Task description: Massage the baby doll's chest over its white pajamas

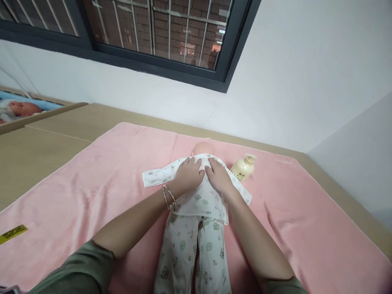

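Already dressed: the doll (200, 196) lies on its back directly under the hands, its legs running back between the forearms and its bare head (202, 148) just beyond the fingertips. Printed trousers (191, 253) cover both legs, and a matching printed top (199, 192) covers the trunk, its hem overlapping the waistband. One sleeve (154, 177) of the top extends flat to the outer side of the left hand; the other runs out beyond the right wrist. Judged from this arrangement, the garments are on, and what is left appears to be the settling or closing of the top at the chest and neck; whether any fastening is done cannot be told, since the hands cover that region.

Left hand (188, 174): palm down on the doll's upper chest, fingers extended and slightly spread, pressing on the fabric; whether it pinches any cloth cannot be told. A pair of thin bangles (168, 197) sits on this wrist. Right hand (218, 176): likewise palm down, beside the left and nearly touching it, fingers reaching toward the collar. Neither hand closes around anything visible. Both forearms converge from the near corners, bare below green sleeves.

Just beyond the right hand, a cream pump bottle (243, 166) lies on the pink towel (92, 183), near the doll's shoulder but not in contact with either hand. The towel covers a tan surface (45, 139). Far to the outer side of the left hand, a yellow label (12, 234) rests on the towel.
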Available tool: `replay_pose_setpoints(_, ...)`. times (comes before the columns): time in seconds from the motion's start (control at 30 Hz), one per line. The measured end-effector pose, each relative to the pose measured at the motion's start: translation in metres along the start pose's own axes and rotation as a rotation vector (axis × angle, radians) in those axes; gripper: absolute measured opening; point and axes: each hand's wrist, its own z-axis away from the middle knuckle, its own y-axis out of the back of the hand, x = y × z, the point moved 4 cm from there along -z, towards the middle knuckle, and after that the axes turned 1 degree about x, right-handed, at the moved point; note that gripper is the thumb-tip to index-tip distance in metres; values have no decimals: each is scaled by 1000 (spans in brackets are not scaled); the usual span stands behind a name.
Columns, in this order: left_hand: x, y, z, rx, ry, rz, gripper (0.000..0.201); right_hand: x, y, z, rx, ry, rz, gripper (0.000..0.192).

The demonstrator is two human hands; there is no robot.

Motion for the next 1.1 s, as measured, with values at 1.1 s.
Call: replay_pose_setpoints(1.1,-24,11,-20,-128,47,162,41,-41,9,27,-27,-25,247,48)
